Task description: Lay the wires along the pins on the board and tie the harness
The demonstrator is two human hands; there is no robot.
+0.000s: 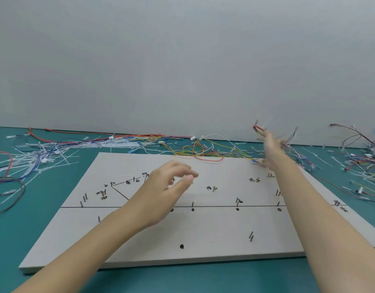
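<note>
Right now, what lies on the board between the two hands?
In the head view, bare board with pins and handwritten marks lies between the left hand and right hand; no wire is laid there.

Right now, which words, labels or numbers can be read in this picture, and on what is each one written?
Handwritten black marks beside the pins on the flat grey rectangular board: characters, too small and blurred to read with certainty.
More such marks near the board's right edge: blurred, not readable.
Coloured loose wires and white cable ties: no text visible.
No brand or number can be read anywhere.
</note>
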